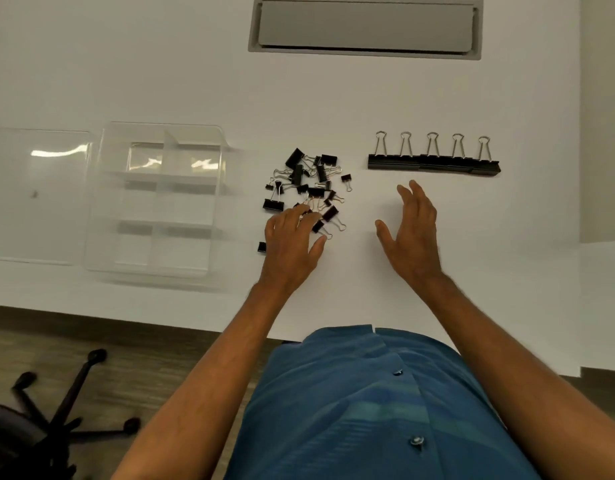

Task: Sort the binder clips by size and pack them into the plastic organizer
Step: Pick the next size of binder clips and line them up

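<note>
Head view shows the left hand [292, 242] spread on the mixed clip pile [308, 183], fingers relaxed, gripping nothing; right hand [411, 230] hovers flat and empty; five large clips [434, 162] sit lined up; organizer [157, 199] stands unfilled; tangled handles risk dragging neighbours along

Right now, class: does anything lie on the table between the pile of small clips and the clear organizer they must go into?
Nothing visible does. Bare white table separates the clip pile from the organizer, whose compartments stand open on top.
</note>
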The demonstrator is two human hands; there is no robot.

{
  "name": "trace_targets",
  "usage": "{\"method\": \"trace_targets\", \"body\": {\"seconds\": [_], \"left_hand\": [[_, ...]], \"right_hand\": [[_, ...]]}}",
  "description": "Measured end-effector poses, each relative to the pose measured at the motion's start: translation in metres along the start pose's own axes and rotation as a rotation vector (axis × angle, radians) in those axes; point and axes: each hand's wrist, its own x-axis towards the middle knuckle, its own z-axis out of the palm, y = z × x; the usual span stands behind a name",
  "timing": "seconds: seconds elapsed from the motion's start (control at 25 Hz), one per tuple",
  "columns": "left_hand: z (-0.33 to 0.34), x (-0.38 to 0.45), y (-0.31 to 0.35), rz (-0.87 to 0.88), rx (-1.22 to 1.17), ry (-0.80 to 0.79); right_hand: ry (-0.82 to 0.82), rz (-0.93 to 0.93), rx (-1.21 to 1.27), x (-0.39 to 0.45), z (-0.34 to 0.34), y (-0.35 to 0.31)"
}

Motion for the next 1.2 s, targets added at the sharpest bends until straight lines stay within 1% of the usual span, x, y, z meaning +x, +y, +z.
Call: {"method": "trace_targets", "body": {"seconds": [0.16,0.28,0.4,0.56,0.68,0.84,0.92,1.08,1.2], "left_hand": [[-0.021,-0.019,-0.038,-0.076,-0.023,-0.047],[-0.028,-0.028,-0.057,-0.061,-0.032,-0.099],[-0.031,-0.034,-0.062,-0.059,-0.009,-0.153],[-0.031,-0.035,-0.067,-0.061,-0.021,-0.152],[-0.032,-0.033,-0.071,-0.047,-0.02,-0.145],[-0.029,-0.032,-0.074,-0.052,-0.011,-0.161],[-0.028,-0.033,-0.074,-0.045,-0.009,-0.156],[-0.026,-0.032,-0.074,-0.061,-0.002,-0.142],[-0.025,-0.034,-0.073,-0.063,-0.022,-0.13]], "right_hand": [[-0.058,-0.057,0.042,-0.007,0.031,-0.044],[-0.078,-0.117,0.083,-0.003,0.054,-0.077],[-0.151,-0.19,0.127,0.007,0.072,-0.109],[-0.207,-0.37,0.006,0.021,0.093,-0.132],[-0.224,-0.402,-0.107,0.027,0.111,-0.136],[-0.199,-0.449,-0.252,0.03,0.124,-0.129],[-0.21,-0.451,-0.278,0.031,0.123,-0.131],[-0.224,-0.392,-0.298,0.034,0.119,-0.136],[-0.24,-0.285,-0.251,0.038,0.12,-0.137]]}}
